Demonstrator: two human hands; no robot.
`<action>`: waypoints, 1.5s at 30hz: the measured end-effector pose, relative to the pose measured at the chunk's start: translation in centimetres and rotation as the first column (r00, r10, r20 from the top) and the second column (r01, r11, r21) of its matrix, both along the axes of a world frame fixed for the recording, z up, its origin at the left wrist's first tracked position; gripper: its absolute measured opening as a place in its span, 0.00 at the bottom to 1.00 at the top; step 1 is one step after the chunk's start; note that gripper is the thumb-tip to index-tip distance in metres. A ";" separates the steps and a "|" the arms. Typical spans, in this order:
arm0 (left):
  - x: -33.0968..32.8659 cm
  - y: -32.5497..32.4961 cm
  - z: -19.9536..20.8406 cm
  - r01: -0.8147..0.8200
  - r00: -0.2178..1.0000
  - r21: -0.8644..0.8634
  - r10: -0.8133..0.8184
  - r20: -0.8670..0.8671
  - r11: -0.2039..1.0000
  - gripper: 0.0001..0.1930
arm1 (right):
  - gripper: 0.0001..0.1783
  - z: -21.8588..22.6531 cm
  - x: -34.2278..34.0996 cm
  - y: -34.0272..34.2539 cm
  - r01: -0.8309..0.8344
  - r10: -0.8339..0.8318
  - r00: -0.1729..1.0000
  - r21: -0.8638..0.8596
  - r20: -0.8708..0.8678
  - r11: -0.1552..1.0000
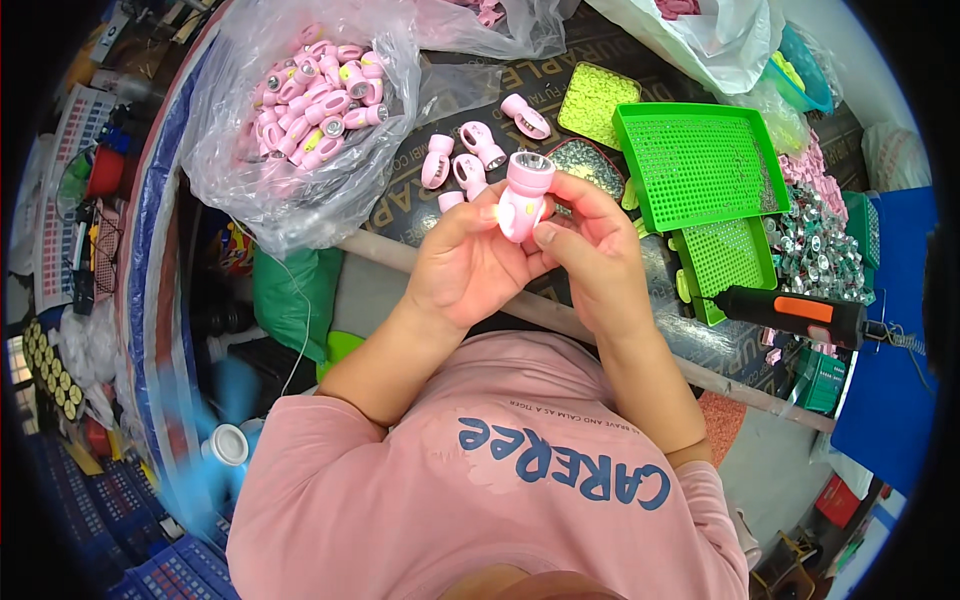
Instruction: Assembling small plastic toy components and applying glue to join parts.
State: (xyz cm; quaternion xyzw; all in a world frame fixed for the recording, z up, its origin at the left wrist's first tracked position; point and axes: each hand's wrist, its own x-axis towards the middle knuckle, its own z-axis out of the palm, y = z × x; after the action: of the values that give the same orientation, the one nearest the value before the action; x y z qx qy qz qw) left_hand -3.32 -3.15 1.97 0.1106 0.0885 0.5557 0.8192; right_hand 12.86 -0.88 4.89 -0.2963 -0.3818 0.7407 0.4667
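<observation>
A small pink flashlight (525, 190) is held up in front of me, lens end up, with a yellow button on its side. My left hand (462, 258) closes on its left side with thumb and fingers, palm turned up. From the right, my right hand (603, 250) pinches the lower body, the thumb near its bottom end. Just beyond my hands, several more pink flashlight bodies lie on the dark table, among them one with an open side (482, 146) and another (526, 116) farther back.
A clear plastic bag (215, 165) full of pink flashlights lies at the far left. Yellow small parts (597, 106) fill a tray behind the green perforated baskets (690, 165). A black-and-orange electric screwdriver (790, 314) and a heap of shiny parts (820, 245) are at right.
</observation>
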 end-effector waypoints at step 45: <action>-0.4 0.0 0.9 -0.071 0.997 -0.066 0.069 -0.025 0.995 0.18 | 0.26 -1.0 -1.1 -0.1 0.047 -0.047 0.999 0.071 0.002 0.996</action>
State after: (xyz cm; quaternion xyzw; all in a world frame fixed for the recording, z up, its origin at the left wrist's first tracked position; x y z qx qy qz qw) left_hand -3.75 -3.14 2.91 0.0862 0.1203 0.5795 0.8014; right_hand 11.74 -1.03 3.93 -0.2899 -0.4018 0.7148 0.4935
